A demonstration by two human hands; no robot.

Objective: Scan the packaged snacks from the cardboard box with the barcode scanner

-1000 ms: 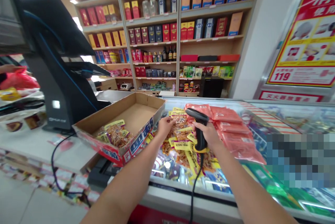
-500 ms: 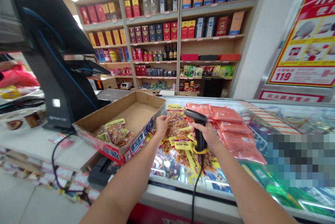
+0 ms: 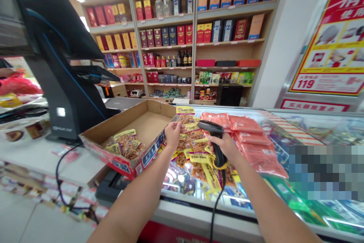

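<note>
My left hand (image 3: 173, 134) pinches a yellow-topped snack packet (image 3: 185, 113), raised upright at the back of a pile of similar packets (image 3: 199, 155) on the glass counter. In my right hand (image 3: 224, 144) is a black barcode scanner (image 3: 216, 131), its head turned left toward that packet and its cable hanging down over the counter front. Left of my left hand, an open cardboard box (image 3: 153, 116) holds several of the same packets (image 3: 126, 144). Flat reddish packs (image 3: 253, 137) lie stacked to the right of the scanner.
A black point-of-sale terminal (image 3: 68, 72) stands at the left, with a cable (image 3: 61, 167) looping below. Green packs (image 3: 295, 201) show at the right of the glass counter (image 3: 233, 197). Shelves of boxed goods (image 3: 170, 42) line the back wall.
My left hand has moved slightly left, bringing the packet up and left. My right hand has tilted the scanner a little, and its cable has shifted right.
</note>
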